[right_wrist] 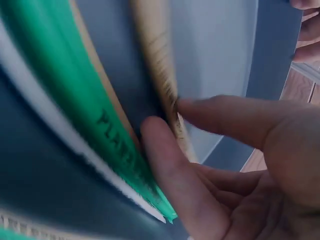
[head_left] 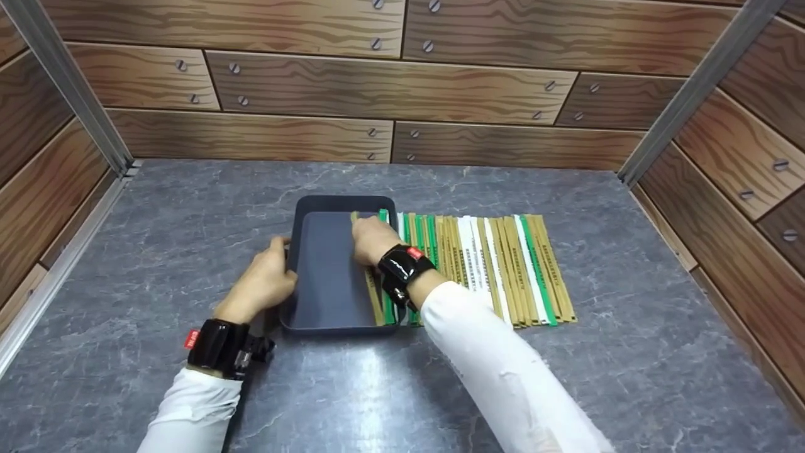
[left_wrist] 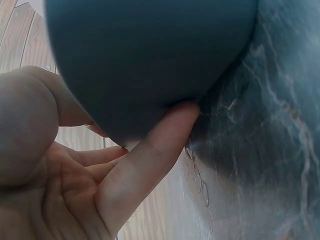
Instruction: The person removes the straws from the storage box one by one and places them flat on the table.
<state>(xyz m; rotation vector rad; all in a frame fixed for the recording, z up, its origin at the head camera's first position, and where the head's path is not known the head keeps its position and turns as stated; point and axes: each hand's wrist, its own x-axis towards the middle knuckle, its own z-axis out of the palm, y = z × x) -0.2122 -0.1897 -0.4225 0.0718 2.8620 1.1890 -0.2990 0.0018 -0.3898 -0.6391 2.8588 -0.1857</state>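
A dark grey rectangular tray [head_left: 333, 270] lies on the table. My left hand [head_left: 267, 277] grips its left side, with one finger reaching under the tray's curved edge [left_wrist: 140, 65] in the left wrist view. My right hand [head_left: 373, 240] is over the tray's right part, pinching a slim tan wrapped straw [right_wrist: 155, 50] between thumb and finger. Beside that one, along the tray's right wall, are a green wrapped straw [right_wrist: 55, 65] with printed letters and a white one [right_wrist: 50, 110]. The right hand and wrist hide part of these straws in the head view.
Just right of the tray, a row of several tan, green and white wrapped straws [head_left: 519, 270] lies side by side on the marbled grey table [head_left: 207, 201]. Wood-patterned walls [head_left: 302, 135] and metal corner posts [head_left: 679, 94] enclose the table.
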